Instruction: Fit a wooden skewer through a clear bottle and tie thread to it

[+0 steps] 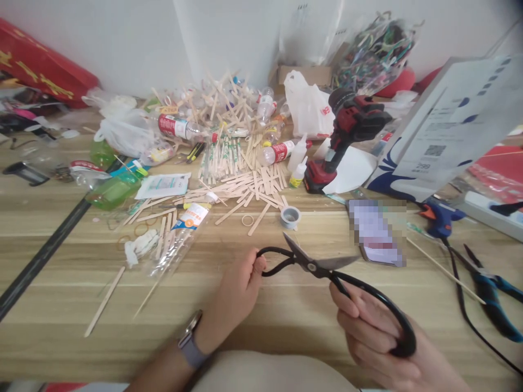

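A pair of black-handled scissors is held between both hands above the near part of the table, its two blades spread wide and pointing away from me. My left hand, with a watch on its wrist, grips the smaller-looking left handle loop between thumb and fingers. Around the right handle loop, my right hand has its fingers closed. Beyond the blades sits a small grey spool, and a phone lies to the right of it. Nothing shows between the blades.
Many wooden craft sticks cover the middle back. A red cordless drill stands upright beside small glue bottles. Rightward are a blue glue gun, its cable, and pliers. Plastic bottles lie left.
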Motion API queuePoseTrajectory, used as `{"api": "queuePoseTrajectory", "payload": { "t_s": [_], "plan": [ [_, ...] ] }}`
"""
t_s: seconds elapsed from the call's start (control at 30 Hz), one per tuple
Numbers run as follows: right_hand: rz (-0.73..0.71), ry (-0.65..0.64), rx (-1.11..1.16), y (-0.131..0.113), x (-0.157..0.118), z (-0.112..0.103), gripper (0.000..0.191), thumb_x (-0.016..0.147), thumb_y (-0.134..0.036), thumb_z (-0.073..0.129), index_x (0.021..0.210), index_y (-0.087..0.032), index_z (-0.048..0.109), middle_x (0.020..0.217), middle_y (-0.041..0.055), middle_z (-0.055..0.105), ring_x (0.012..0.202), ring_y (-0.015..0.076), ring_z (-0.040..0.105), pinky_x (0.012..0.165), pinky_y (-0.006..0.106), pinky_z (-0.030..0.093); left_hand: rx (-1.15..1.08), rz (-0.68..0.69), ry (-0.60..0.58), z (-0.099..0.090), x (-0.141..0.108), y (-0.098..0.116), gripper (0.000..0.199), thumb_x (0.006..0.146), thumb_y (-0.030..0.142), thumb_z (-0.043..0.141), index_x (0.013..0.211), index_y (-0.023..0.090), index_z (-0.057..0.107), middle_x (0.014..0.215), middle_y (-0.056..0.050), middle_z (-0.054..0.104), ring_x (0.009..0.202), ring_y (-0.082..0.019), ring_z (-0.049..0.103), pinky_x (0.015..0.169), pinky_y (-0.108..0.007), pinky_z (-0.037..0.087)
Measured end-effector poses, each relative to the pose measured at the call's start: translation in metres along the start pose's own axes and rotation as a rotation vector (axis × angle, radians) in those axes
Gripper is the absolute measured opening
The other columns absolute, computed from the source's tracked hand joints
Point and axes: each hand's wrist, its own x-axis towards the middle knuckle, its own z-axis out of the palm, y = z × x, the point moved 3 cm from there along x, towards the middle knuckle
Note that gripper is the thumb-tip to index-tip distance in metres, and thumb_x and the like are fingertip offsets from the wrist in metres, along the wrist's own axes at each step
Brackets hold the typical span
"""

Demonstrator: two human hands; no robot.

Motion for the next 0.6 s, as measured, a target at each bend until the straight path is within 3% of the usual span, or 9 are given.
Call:
{"api": "queuePoseTrajectory", "payload": {
  "t_s": [0.1,0.2,0.3,0.37,0.43,0.53,0.6],
  "plan": [
    [-0.169,0.148,-0.390,0.002,0.014,-0.002,0.028,0.086,-0.046,0.064,0.079,-0.021,0.052,0.049,-0.0101,0.039,0.035,0.0040,0.032,0.037,0.014,0.035,-0.059,0.017,-0.036,0.005,-0.001,0.003,0.040,0.099,0.047,0.026,0.083,0.020,0.051,0.073,-0.001,0.059,0.071,-0.018,0.056,0.067,-0.029,0.039],
    [-0.406,0.426,-0.908,-0.002,0.026,-0.002,0.027,0.079,-0.042,0.073,0.082,-0.021,0.055,0.079,0.0012,0.061,0.073,0.0145,0.059,0.068,0.024,0.050,-0.099,0.025,-0.033,0.008,-0.001,0.005,0.041,0.099,0.047,0.026,0.082,0.020,0.052,0.069,0.001,0.058,0.068,-0.017,0.055,0.065,-0.028,0.038],
    [-0.539,0.456,-0.987,0.001,0.038,0.001,0.035,0.082,-0.038,0.070,0.110,-0.028,0.051,0.101,0.0040,0.063,0.096,0.0211,0.060,0.087,0.036,0.049,-0.134,0.068,-0.046,0.008,0.000,0.009,0.039,0.100,0.043,0.028,0.087,0.019,0.055,0.075,0.000,0.062,0.073,-0.016,0.057,0.067,-0.027,0.039],
    [-0.568,0.355,-0.922,0.004,0.045,0.003,0.043,0.087,-0.036,0.064,0.124,-0.031,0.044,0.099,0.0037,0.063,0.094,0.0214,0.062,0.086,0.039,0.050,-0.142,0.119,-0.093,0.007,-0.002,0.013,0.040,0.100,0.041,0.027,0.089,0.019,0.058,0.081,-0.002,0.065,0.076,-0.016,0.058,0.069,-0.027,0.040],
    [-0.605,0.305,-0.902,0.002,0.045,0.005,0.041,0.088,-0.034,0.062,0.125,-0.031,0.046,0.091,0.0022,0.063,0.086,0.0198,0.063,0.078,0.036,0.052,-0.112,0.150,-0.144,0.004,-0.005,0.017,0.042,0.101,0.041,0.027,0.090,0.019,0.061,0.085,-0.003,0.066,0.078,-0.016,0.059,0.071,-0.027,0.041],
    [-0.644,0.408,-1.011,-0.011,0.030,0.002,0.027,0.089,-0.036,0.060,0.115,-0.027,0.056,0.072,-0.0015,0.058,0.065,0.0155,0.058,0.061,0.028,0.049,-0.008,0.114,-0.173,-0.004,-0.014,0.017,0.035,0.099,0.040,0.035,0.107,0.019,0.063,0.095,-0.005,0.069,0.088,-0.018,0.061,0.079,-0.029,0.043],
    [-0.565,0.510,-1.160,-0.020,0.014,-0.004,0.024,0.090,-0.042,0.056,0.107,-0.025,0.061,0.062,-0.0027,0.055,0.055,0.0145,0.053,0.054,0.026,0.046,0.106,0.056,-0.186,-0.008,-0.020,0.014,0.029,0.095,0.032,0.045,0.115,0.019,0.062,0.101,-0.006,0.070,0.094,-0.020,0.061,0.085,-0.031,0.043]
  ]
}}
